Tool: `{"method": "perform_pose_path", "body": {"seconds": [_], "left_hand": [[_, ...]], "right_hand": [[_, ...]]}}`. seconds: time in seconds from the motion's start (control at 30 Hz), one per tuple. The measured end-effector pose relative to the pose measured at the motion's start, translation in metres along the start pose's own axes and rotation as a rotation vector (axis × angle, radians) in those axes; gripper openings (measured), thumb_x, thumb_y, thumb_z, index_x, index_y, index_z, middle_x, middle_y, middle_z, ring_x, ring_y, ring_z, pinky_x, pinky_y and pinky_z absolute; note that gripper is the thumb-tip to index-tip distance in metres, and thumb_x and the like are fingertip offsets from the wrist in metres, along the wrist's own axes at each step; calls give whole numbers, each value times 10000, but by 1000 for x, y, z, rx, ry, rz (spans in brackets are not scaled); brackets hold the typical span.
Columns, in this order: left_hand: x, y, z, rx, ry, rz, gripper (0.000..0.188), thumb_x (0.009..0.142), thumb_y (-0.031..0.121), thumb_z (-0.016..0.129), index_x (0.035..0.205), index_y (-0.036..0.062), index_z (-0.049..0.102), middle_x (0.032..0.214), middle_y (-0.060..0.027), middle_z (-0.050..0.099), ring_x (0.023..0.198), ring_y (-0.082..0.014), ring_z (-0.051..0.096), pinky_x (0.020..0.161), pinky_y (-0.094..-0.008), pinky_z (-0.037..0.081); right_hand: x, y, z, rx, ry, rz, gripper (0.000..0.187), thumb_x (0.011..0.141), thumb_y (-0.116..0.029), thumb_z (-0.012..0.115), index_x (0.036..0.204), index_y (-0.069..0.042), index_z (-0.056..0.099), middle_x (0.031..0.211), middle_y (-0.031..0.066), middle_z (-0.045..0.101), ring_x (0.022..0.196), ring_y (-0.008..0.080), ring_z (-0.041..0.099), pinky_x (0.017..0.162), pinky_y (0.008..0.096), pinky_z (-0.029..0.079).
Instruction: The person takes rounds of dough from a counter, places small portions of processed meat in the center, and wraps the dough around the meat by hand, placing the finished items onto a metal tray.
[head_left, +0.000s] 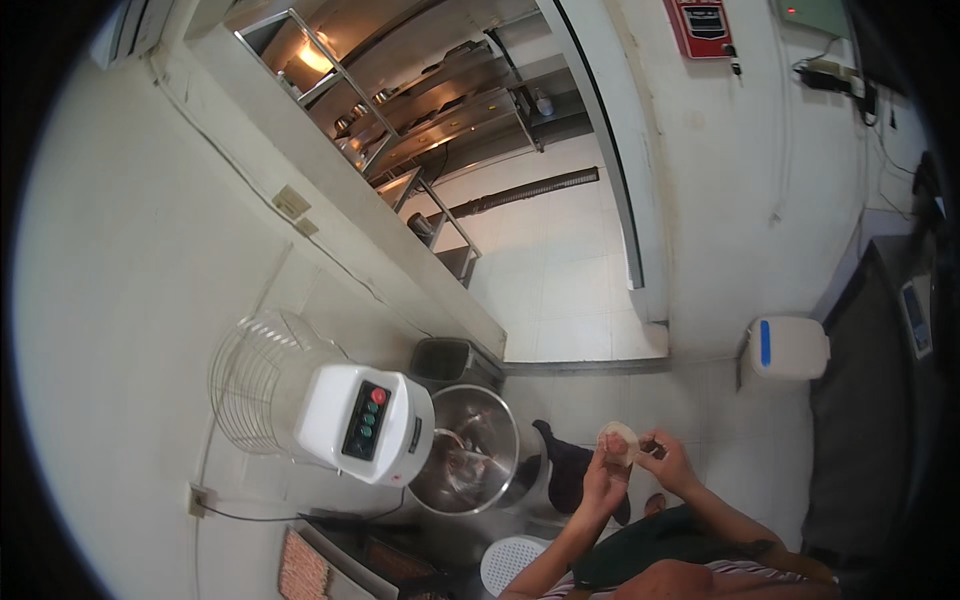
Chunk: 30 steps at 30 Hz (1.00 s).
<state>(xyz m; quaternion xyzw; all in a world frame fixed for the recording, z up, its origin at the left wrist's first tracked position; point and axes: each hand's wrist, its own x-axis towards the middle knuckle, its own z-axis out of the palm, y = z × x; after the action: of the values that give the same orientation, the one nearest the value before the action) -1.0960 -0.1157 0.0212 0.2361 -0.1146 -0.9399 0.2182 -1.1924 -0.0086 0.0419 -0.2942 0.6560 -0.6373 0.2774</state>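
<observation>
While both forearms rise from the lower edge, the left hand (pixel 604 478) cups a small pale disc (pixel 618 441), fingers curled up behind it. The disc looks soft and matte, roundish with an uneven rim; it sits in front of the chest, above the floor, between the two hands. The right hand (pixel 667 462) is closed to a narrow pinch at the disc's right edge; whether the fingertips actually touch it is too small to tell.

Just left of the hands stands a mixer (pixel 368 423): a white, boxy, glossy head with a dark control panel and coloured round buttons. A shiny steel bowl (pixel 470 458), round and deep, sits under the head, with a reddish-brown mass at its bottom. A domed wire guard (pixel 262 380) of thin curved rods lies behind the head, against the pale wall.

Below the bowl is a white, perforated round lid (pixel 512 562). A dark bin (pixel 450 360) stands beyond the bowl. The floor (pixel 560 280) is pale square tile. Well apart to the right, a white rounded box (pixel 788 348) with a blue stripe hangs on the wall.
</observation>
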Motion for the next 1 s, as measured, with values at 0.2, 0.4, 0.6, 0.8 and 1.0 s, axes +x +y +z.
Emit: {"method": "perform_pose_path", "body": {"seconds": [0.2, 0.4, 0.6, 0.8, 1.0], "left_hand": [[135, 37, 45, 276, 43, 23, 252, 929, 184, 484, 1117, 15, 488, 987, -64, 585, 913, -144, 581, 843, -295, 463], [259, 70, 55, 279, 159, 62, 251, 917, 173, 505, 1116, 21, 496, 1023, -79, 579, 924, -169, 579, 813, -298, 475], [363, 122, 97, -98, 150, 135, 328, 903, 197, 512, 1165, 4, 473, 1112, -101, 564, 1045, -202, 545, 922, -326, 431], [459, 179, 84, -68, 191, 214, 384, 895, 198, 527, 1203, -17, 447, 1163, -100, 545, 1099, -190, 516, 987, -323, 380], [563, 267, 94, -69, 328, 233, 419, 906, 238, 512, 1223, -23, 430, 1213, -104, 520, 1146, -203, 487, 1023, -341, 342]], "right_hand": [[179, 3, -42, 163, -250, 201, 221, 856, -211, 572, 928, -6, 616, 823, 19, 582, 694, 97, 523, 667, 240, 436], [347, 21, -52, 116, -493, 322, 206, 856, -206, 581, 850, -3, 617, 765, 8, 590, 716, 64, 519, 624, 228, 428], [480, 53, -30, 246, -383, 381, 177, 858, -180, 581, 874, -6, 614, 769, 9, 588, 662, 67, 517, 607, 222, 429], [598, 45, 5, 362, -424, 495, 179, 853, -167, 606, 892, 7, 612, 761, -12, 585, 685, 49, 516, 612, 204, 426], [711, 78, 59, 305, -352, 467, 163, 832, -144, 629, 866, 15, 625, 757, -12, 590, 680, 49, 515, 607, 201, 422]]}}
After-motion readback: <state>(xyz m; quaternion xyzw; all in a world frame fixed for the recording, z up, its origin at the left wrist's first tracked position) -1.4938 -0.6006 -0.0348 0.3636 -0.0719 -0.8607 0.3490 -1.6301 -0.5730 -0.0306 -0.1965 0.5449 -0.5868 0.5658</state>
